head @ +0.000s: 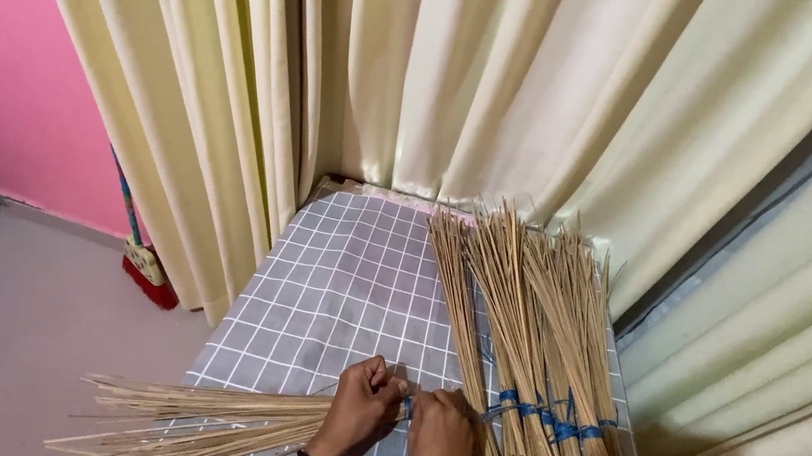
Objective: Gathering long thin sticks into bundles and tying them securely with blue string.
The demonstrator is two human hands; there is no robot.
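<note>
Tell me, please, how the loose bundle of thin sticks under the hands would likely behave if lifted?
The stick bundle probably feels light. Its far ends already splay, so it would likely fan and shed sticks. Left hand and right hand pinch a blue tie, probably its only binding.

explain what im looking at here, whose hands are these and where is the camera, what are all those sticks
There is one picture, taken by a camera worn on a person's head, looking down at that person's own two bare hands. No machine is involved.

The hands work over a grey checked cloth spread on a flat surface, with cream curtains behind and a pink wall to the left.

The left hand and the right hand meet at one end of a loose bundle of thin sticks that fans out to the left. A bit of blue tie shows between the fingers.

To the right lie several tied stick bundles, side by side, each bound with blue bands near the close end.
</note>
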